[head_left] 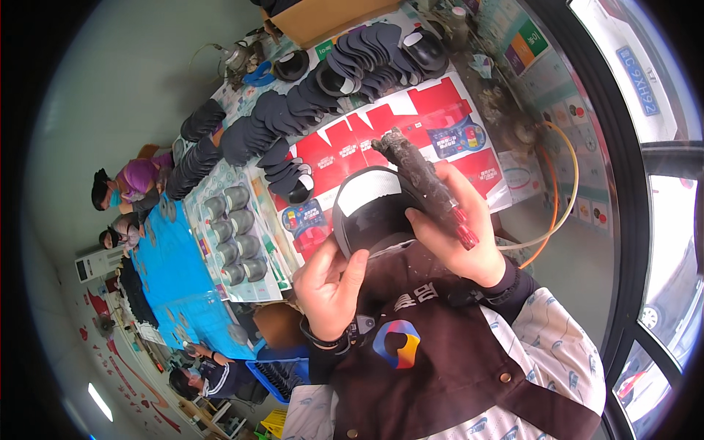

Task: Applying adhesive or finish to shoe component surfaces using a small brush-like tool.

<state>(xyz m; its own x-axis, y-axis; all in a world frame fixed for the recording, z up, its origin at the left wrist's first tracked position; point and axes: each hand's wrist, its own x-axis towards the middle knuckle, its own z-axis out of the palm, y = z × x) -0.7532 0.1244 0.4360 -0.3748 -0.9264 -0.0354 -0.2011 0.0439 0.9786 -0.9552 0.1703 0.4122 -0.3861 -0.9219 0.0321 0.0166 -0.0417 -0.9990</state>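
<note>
My left hand [330,286] grips the lower left rim of a black, cup-shaped shell [374,220] with a white patch on its inner upper edge. My right hand [466,231] has its thumb at the shell's right side. That same hand holds a dark, glue-crusted stick-like tool [422,172] with a red end, slanting across above the shell; its exact kind I cannot make out. Beneath lies a red and white printed cardboard sheet [367,125]. Dark flat rounded pads [293,110] overlap in long rows behind it, with a few black shells among them.
A cardboard box [323,22] stands at the far edge. Grey cup-shaped pieces [238,224] sit in rows to the left. Yellow and orange hoses [561,198] hang at the right. Several people work around a blue-covered table [176,271]; a blue crate [279,378] stands lower left.
</note>
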